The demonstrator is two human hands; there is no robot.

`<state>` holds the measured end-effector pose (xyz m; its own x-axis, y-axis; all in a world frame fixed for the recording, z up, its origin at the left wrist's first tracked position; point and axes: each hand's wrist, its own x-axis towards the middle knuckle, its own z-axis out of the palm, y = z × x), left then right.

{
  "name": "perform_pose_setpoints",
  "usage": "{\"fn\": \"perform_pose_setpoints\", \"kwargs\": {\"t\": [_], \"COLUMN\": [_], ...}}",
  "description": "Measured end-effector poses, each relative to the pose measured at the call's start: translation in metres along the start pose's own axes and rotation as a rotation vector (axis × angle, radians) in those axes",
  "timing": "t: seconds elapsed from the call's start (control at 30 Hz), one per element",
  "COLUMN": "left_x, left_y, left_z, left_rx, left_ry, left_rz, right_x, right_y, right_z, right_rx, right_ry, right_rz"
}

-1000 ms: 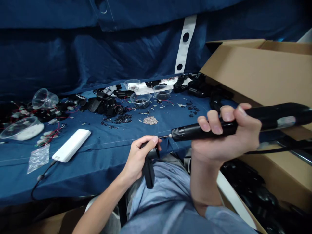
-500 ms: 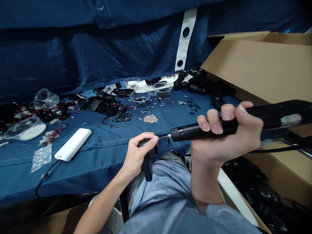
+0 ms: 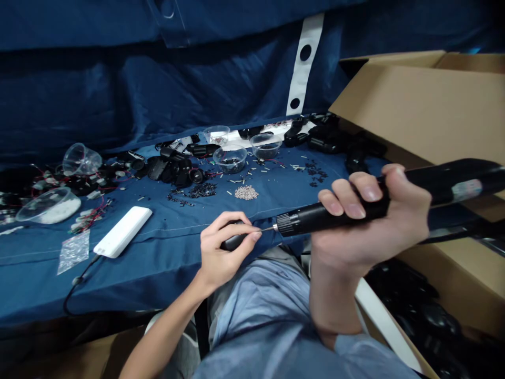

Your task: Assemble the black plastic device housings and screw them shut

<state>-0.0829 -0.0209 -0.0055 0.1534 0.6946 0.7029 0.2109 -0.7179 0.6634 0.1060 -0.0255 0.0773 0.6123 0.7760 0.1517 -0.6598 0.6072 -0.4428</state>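
My right hand [image 3: 366, 226] is wrapped round a black electric screwdriver [image 3: 445, 187], its bit pointing left. My left hand [image 3: 224, 250] is closed on a black plastic part [image 3: 233, 241], most of which the fingers and palm hide. The thumb and fingertips of that hand meet at the end of the thin screwdriver bit [image 3: 268, 228]. Whether a screw sits at the bit's tip is too small to tell. Beyond my hands, a pile of small silver screws [image 3: 246, 192] and a pile of small black pieces [image 3: 203, 190] lie on the blue cloth [image 3: 177, 252].
Clear plastic bowls [image 3: 266, 146] and black housings [image 3: 173, 168] stand at the back. To the left lie a white power bank [image 3: 123, 231] with a cable, a plastic bag [image 3: 73, 252] and wired parts [image 3: 84, 218]. Cardboard boxes [image 3: 426, 100] flank the right, one holding black parts [image 3: 430, 310].
My left hand has turned the black part, so its hanging lower piece no longer shows. The fingers have closed in around the bit's tip. The screwdriver's tip end has dropped slightly.
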Motion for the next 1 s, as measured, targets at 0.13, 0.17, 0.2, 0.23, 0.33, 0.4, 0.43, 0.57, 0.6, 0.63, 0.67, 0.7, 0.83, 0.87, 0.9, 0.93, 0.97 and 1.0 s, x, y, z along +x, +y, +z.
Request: {"fn": "perform_pose_setpoints", "kwargs": {"t": [0.13,0.17,0.2,0.23,0.33,0.4,0.43,0.57,0.6,0.63,0.67,0.7,0.83,0.87,0.9,0.93,0.97,1.0], "left_x": [-0.005,-0.007,-0.009,-0.01,-0.009,-0.006,-0.004,0.003,0.003,0.003,0.003,0.002,0.001,0.001,0.002,0.002,0.003,0.004], "left_y": [-0.003,-0.004,-0.005,-0.006,-0.002,0.005,0.01,0.023,0.024,0.025,0.025,0.024,0.022,0.023,0.023,0.023,0.024,0.025], "left_z": [-0.001,0.0,0.001,0.003,0.005,0.005,0.004,0.001,0.0,0.0,-0.001,-0.001,-0.001,-0.001,-0.001,-0.001,-0.002,-0.002], "left_rx": [0.076,0.045,-0.023,-0.127,-0.55,-0.752,-0.803,-0.817,-0.812,-0.81,-0.809,-0.81,-0.812,-0.809,-0.806,-0.803,-0.804,-0.811], "left_ry": [0.021,0.043,0.073,0.102,0.143,0.119,0.116,0.135,0.132,0.125,0.118,0.113,0.085,0.08,0.08,0.082,0.084,0.082], "left_rz": [0.11,0.093,0.064,0.015,-0.218,-0.393,-0.471,-0.646,-0.657,-0.659,-0.658,-0.655,-0.61,-0.602,-0.599,-0.603,-0.616,-0.635], "right_x": [-0.002,-0.002,-0.002,-0.003,-0.004,-0.008,-0.01,-0.018,-0.019,-0.02,-0.02,-0.019,-0.019,-0.02,-0.022,-0.023,-0.024,-0.025], "right_y": [-0.004,-0.006,-0.008,-0.009,-0.012,-0.011,-0.009,-0.004,-0.003,-0.002,-0.002,-0.001,0.002,0.004,0.005,0.006,0.007,0.007], "right_z": [0.002,0.001,0.001,0.0,-0.003,-0.003,-0.003,0.002,0.003,0.003,0.004,0.004,0.004,0.004,0.004,0.004,0.003,0.003], "right_rx": [0.0,0.006,0.016,0.03,0.047,0.041,0.031,0.009,0.005,0.0,-0.008,-0.022,-0.066,-0.074,-0.081,-0.086,-0.091,-0.092], "right_ry": [-0.021,-0.032,-0.044,-0.062,-0.135,-0.199,-0.226,-0.258,-0.257,-0.259,-0.265,-0.27,-0.296,-0.305,-0.319,-0.337,-0.356,-0.382], "right_rz": [0.031,0.022,0.008,-0.011,-0.045,-0.036,-0.02,0.027,0.031,0.03,0.028,0.027,0.003,-0.002,-0.005,-0.005,-0.003,0.001]}}
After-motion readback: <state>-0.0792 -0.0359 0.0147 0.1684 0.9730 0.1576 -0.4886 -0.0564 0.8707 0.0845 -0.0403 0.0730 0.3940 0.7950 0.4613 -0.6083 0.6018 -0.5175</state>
